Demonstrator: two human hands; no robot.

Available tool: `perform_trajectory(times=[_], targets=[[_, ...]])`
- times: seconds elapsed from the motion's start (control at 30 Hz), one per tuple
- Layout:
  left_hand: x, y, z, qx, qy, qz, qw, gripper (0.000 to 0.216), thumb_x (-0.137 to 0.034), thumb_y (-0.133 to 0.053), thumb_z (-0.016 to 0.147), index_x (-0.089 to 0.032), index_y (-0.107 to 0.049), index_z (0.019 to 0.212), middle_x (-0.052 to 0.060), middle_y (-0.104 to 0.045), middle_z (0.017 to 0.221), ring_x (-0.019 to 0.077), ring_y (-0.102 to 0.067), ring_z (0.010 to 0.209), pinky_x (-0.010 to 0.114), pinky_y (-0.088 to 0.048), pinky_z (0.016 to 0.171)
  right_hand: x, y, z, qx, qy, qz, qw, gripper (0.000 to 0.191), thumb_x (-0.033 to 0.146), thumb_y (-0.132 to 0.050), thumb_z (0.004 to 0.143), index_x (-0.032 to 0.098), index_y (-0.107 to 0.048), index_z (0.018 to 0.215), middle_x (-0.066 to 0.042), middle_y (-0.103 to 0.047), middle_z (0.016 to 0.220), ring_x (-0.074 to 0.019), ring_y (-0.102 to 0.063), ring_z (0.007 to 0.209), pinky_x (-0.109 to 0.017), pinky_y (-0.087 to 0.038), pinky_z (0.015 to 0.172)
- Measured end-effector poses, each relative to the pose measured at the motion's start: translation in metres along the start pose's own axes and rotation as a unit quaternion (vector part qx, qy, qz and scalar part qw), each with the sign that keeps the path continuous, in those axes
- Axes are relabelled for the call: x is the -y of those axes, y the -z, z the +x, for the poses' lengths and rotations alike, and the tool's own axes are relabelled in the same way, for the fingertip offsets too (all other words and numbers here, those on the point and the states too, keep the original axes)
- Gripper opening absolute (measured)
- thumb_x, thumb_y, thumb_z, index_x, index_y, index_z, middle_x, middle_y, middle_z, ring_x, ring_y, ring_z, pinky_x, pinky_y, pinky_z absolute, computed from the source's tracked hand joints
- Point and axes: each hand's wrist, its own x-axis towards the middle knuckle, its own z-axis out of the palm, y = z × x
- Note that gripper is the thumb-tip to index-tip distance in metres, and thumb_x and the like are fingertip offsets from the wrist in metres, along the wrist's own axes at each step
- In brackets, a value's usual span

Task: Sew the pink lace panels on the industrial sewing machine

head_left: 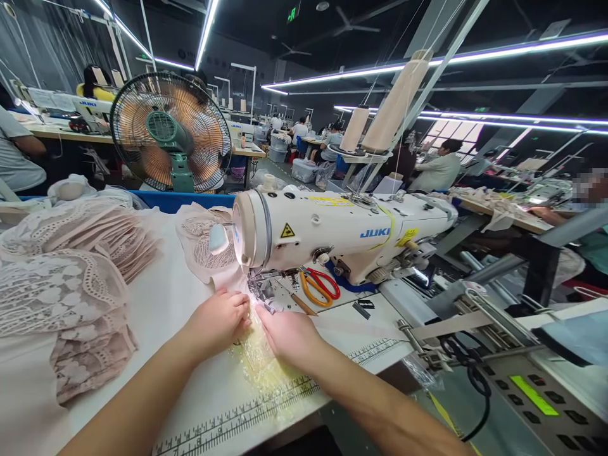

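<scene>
A strip of pale yellow lace lies on the white sewing table and runs up under the presser foot of a white JUKI sewing machine. My left hand rests on the lace's left side with its fingers curled and pressed down near the needle. My right hand lies on the lace's right side, fingers together and pointing at the presser foot. Both hands touch the lace just in front of the machine's head.
Stacks of pink lace pieces cover the table's left side. Orange and red scissors lie behind the needle. A fan stands at the back. Thread cones rise above the machine. A control panel sits at right. Other people work at distant tables.
</scene>
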Motion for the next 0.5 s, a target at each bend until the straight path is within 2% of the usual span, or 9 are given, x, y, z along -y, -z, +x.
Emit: perform_trajectory(times=[0.1, 0.23, 0.33, 0.43, 0.5], targets=[[0.006, -0.004, 0.0, -0.002, 0.013, 0.006, 1.0, 0.02, -0.022, -0.052, 0.095, -0.016, -0.068, 0.105, 0.012, -0.07, 0.122, 0.0305, -0.063, 0.116, 0.048, -0.049, 0.099, -0.001, -0.006, -0.007, -0.018, 0.009, 0.008, 1.0, 0.056, 0.018, -0.051, 0.092, 0.02, -0.047, 0.148, -0.011, -0.075, 0.094, -0.0274, -0.072, 0.083, -0.033, -0.045, 0.057], [0.01, -0.008, -0.002, 0.023, 0.052, 0.043, 0.997, 0.035, -0.03, -0.05, 0.098, -0.013, -0.063, 0.126, 0.015, -0.062, 0.138, 0.0355, -0.053, 0.132, 0.056, -0.039, 0.111, -0.007, -0.026, -0.019, -0.062, 0.032, 0.023, 0.997, 0.05, 0.021, -0.043, 0.098, 0.018, -0.049, 0.147, -0.013, -0.071, 0.105, -0.0276, -0.068, 0.096, -0.035, -0.052, 0.073], [0.012, -0.009, -0.002, 0.022, 0.096, 0.073, 0.992, 0.041, -0.034, -0.05, 0.098, -0.013, -0.06, 0.132, 0.016, -0.057, 0.144, 0.0376, -0.045, 0.138, 0.059, -0.034, 0.115, -0.012, -0.043, -0.027, -0.101, 0.05, 0.041, 0.993, 0.046, 0.02, -0.042, 0.098, 0.017, -0.054, 0.143, -0.012, -0.07, 0.103, -0.0267, -0.065, 0.097, -0.035, -0.052, 0.081], [0.014, -0.007, -0.002, 0.01, 0.157, 0.086, 0.984, 0.039, -0.039, -0.051, 0.097, -0.018, -0.062, 0.128, 0.016, -0.049, 0.151, 0.0386, -0.037, 0.144, 0.06, -0.033, 0.115, -0.015, -0.053, -0.03, -0.159, 0.067, 0.079, 0.982, 0.039, 0.02, -0.044, 0.096, 0.017, -0.063, 0.13, -0.01, -0.069, 0.095, -0.0252, -0.064, 0.088, -0.035, -0.052, 0.075], [0.016, -0.003, -0.002, -0.005, 0.215, 0.083, 0.973, 0.036, -0.04, -0.046, 0.097, -0.02, -0.065, 0.121, 0.017, -0.043, 0.154, 0.0377, -0.034, 0.145, 0.057, -0.036, 0.113, -0.017, -0.055, -0.03, -0.184, 0.07, 0.102, 0.975, 0.034, 0.021, -0.046, 0.094, 0.018, -0.066, 0.12, -0.009, -0.068, 0.091, -0.0247, -0.062, 0.083, -0.034, -0.05, 0.07]])
